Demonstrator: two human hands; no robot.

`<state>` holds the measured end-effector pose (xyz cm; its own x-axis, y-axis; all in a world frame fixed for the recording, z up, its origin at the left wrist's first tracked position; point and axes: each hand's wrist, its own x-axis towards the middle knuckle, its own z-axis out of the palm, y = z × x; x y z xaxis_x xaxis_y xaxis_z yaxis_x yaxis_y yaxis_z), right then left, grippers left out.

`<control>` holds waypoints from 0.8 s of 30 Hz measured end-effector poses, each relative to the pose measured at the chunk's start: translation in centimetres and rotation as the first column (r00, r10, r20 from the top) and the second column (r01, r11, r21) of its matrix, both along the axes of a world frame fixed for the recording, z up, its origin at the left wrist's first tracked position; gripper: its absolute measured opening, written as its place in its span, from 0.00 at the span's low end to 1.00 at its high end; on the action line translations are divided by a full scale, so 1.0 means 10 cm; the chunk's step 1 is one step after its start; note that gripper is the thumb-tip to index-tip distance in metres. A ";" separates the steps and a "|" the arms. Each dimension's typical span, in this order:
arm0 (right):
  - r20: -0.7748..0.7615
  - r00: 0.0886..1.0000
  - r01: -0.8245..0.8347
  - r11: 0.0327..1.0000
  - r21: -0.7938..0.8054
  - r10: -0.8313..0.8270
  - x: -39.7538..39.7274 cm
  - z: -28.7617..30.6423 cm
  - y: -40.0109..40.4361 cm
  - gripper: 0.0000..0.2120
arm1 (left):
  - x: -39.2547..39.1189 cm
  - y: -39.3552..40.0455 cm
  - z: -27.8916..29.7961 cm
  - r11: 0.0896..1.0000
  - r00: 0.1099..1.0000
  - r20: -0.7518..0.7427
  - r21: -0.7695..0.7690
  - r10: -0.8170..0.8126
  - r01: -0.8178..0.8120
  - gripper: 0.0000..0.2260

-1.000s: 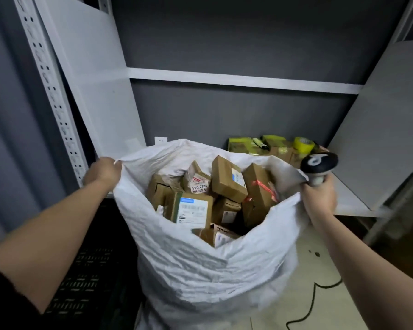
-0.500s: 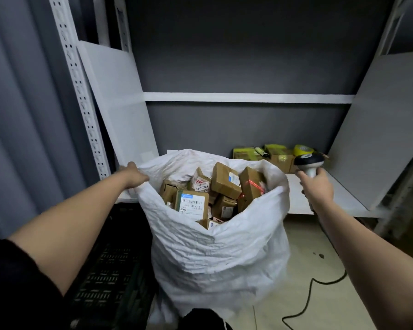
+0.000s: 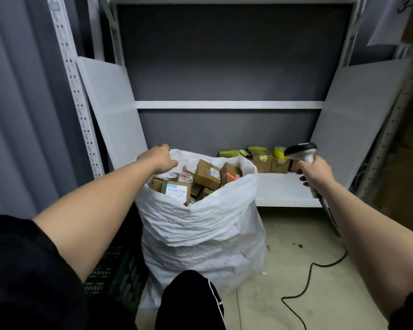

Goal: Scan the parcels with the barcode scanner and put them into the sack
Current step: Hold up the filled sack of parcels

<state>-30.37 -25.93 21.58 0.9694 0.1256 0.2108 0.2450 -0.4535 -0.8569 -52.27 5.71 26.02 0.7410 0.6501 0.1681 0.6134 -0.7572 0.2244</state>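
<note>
A: Near stuff first?
B: Dark trouser knee (image 3: 188, 298) bottom centre, a black crate (image 3: 112, 270) just left of the sack, a black cable (image 3: 305, 287) trailing over the floor (image 3: 296, 234) on the right – likely the scanner's lead.
A: Sack?
B: White woven sack (image 3: 200, 234) stands upright on the floor, mouth open, piled to the brim with brown cardboard parcels (image 3: 206, 173), several with printed labels face up.
A: Hands?
B: Left hand (image 3: 159, 158) grips the sack's far-left rim, fingers curled over the edge – probably to keep the mouth open and stop it slumping. Right hand (image 3: 316, 172) is wrapped round the handle of the barcode scanner (image 3: 301, 151), head pointing left toward the shelf goods, held apart from the sack.
A: Beyond that?
B: Low white shelf (image 3: 279, 189) behind the sack carries a few more boxes with yellow-green tape (image 3: 262, 160) and a yellow tape roll (image 3: 279, 151) near the scanner. Whether those are parcels left to scan, can't tell. Grey back panel and empty upper shelf above.
A: Progress?
B: Looks late – sack nearly full.
</note>
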 end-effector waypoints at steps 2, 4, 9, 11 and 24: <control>0.019 1.000 -0.006 1.000 -0.030 0.007 -0.12 -0.04 -0.04 0.12 | 0.05 -0.10 -0.02 0.998 0.998 0.017 0.040 -0.052 0.051 0.23; 0.026 1.000 0.014 0.998 -0.054 -0.012 -0.20 -0.06 -0.08 0.10 | 0.13 -0.19 -0.03 0.993 0.995 0.010 0.071 -0.100 0.099 0.21; 0.020 0.998 0.054 0.997 -0.056 -0.053 -0.21 0.05 -0.23 0.11 | 0.41 -0.35 -0.01 0.974 0.975 -0.014 0.049 -0.220 0.220 0.19; 0.030 0.997 0.066 0.995 -0.072 -0.064 -0.20 0.15 -0.28 0.13 | 0.52 -0.42 -0.02 0.963 0.963 -0.007 0.032 -0.269 0.269 0.19; 0.403 0.901 0.336 0.849 -0.409 -0.162 -0.16 0.84 -0.59 0.11 | 1.01 -0.89 -0.12 0.884 0.885 0.053 -0.041 -0.463 0.465 0.09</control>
